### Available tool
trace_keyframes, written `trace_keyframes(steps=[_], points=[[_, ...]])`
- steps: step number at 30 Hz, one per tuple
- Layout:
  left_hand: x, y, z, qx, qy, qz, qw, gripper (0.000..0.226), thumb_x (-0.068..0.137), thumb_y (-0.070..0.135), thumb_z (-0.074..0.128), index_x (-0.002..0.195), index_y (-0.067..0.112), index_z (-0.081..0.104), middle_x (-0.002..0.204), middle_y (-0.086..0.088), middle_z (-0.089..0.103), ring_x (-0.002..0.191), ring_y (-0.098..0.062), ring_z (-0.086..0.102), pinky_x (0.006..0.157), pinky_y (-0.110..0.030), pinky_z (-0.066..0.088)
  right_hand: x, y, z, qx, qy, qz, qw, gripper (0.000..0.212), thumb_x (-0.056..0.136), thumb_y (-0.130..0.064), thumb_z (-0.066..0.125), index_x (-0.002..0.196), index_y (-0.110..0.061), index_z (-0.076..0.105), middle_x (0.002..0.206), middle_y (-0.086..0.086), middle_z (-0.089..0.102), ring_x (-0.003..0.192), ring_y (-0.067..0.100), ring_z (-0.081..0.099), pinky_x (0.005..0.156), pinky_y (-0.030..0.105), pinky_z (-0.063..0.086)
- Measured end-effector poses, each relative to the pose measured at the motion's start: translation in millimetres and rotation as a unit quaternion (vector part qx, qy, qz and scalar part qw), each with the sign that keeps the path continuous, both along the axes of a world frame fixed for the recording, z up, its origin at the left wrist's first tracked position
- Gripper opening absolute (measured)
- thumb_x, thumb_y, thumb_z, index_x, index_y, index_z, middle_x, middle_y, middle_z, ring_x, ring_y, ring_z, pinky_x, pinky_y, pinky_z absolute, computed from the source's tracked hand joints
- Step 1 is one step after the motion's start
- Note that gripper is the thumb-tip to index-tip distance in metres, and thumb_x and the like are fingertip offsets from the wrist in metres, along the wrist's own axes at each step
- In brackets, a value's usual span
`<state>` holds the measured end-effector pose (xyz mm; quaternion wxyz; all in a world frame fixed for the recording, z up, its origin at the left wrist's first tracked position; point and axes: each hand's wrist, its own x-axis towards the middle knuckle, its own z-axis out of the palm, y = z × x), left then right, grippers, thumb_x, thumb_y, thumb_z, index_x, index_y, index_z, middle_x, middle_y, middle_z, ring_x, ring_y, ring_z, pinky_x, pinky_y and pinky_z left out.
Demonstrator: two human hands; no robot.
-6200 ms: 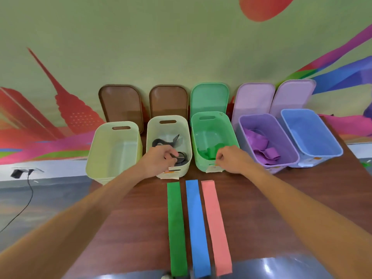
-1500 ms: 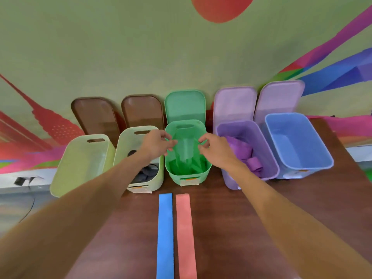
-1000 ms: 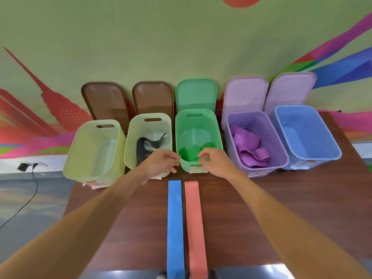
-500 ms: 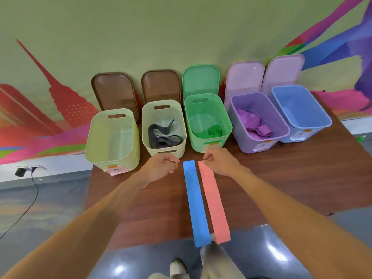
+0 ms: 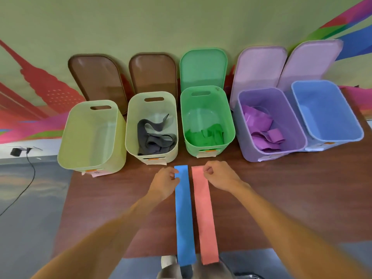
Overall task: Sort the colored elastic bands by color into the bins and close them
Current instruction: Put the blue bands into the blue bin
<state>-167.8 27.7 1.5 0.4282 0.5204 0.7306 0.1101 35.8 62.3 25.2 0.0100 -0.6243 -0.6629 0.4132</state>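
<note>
Both hands have come back from the green bin [image 5: 207, 148] to the bench [image 5: 281, 188]. Left hand [image 5: 164, 183] pinches the left edge of the blue band [image 5: 183, 214] at its far end. Right hand [image 5: 220, 175]: fingers curled at the far corner of the pink band [image 5: 204, 214]; grasp cannot be told. Bands lie flat, side by side, not touching, near ends overhanging the bench edge.
</note>
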Motion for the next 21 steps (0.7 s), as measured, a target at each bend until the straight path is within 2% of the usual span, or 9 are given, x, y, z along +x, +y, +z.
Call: trace_keyframes(steps=[2,5,9,14,18,21], points=[[11.3,2.0,-14.5,0.004,0.032,0.001,0.999,0.036,0.087,0.016,0.059,0.123,0.015,0.058,0.118,-0.006,0.053,0.099,-0.017,0.056,0.082,-0.019,0.040,5.6,4.5,-11.6,-0.007,0.014,0.004,1.000,0.020,0.086,-0.018,0.054,0.098,-0.019,0.069,0.102,0.002,0.071,0.098,0.020,0.066,0.087,0.038,0.054],[24.8,5.4,-28.5,0.003,0.040,0.040,0.998,0.046,0.088,0.017,0.059,0.133,0.016,0.049,0.132,-0.006,0.043,0.107,-0.024,0.056,0.093,-0.031,0.046,9.4,8.8,-28.9,-0.030,0.026,0.018,0.999,0.020,0.086,-0.016,0.054,0.097,-0.020,0.070,0.102,0.002,0.072,0.098,0.018,0.066,0.087,0.038,0.054],[29.4,13.5,-38.5,0.029,0.042,0.062,0.997,0.049,0.088,0.011,0.058,0.135,0.022,0.047,0.132,-0.005,0.039,0.098,-0.021,0.057,0.093,-0.032,0.047,10.3,12.7,-45.3,-0.048,0.040,0.034,0.997,0.022,0.088,-0.016,0.053,0.103,-0.018,0.069,0.105,0.000,0.072,0.099,0.014,0.066,0.090,0.033,0.053],[23.6,13.8,-48.9,0.028,0.068,0.073,0.995,0.033,0.087,0.011,0.058,0.118,0.022,0.058,0.123,-0.003,0.042,0.082,-0.023,0.058,0.083,-0.039,0.053,9.0,10.9,-55.1,-0.059,0.057,0.043,0.996,0.023,0.091,-0.017,0.053,0.109,-0.018,0.067,0.112,-0.001,0.070,0.104,0.011,0.064,0.093,0.027,0.050],[23.8,13.6,-53.7,0.060,0.063,0.104,0.991,0.014,0.085,0.008,0.064,0.097,0.017,0.063,0.114,-0.004,0.048,0.074,-0.020,0.056,0.074,-0.029,0.050,8.1,6.5,-59.0,-0.065,0.067,0.038,0.995,0.022,0.091,-0.015,0.054,0.109,-0.017,0.067,0.113,-0.002,0.069,0.105,0.009,0.063,0.092,0.024,0.049],[23.7,12.7,-54.7,0.067,0.048,0.111,0.990,0.008,0.087,0.009,0.063,0.094,0.014,0.063,0.114,-0.004,0.048,0.077,-0.017,0.055,0.074,-0.022,0.045,7.7,3.1,-59.5,-0.065,0.065,0.032,0.995,0.021,0.090,-0.015,0.055,0.108,-0.018,0.067,0.112,-0.003,0.069,0.104,0.009,0.063,0.091,0.022,0.048]])
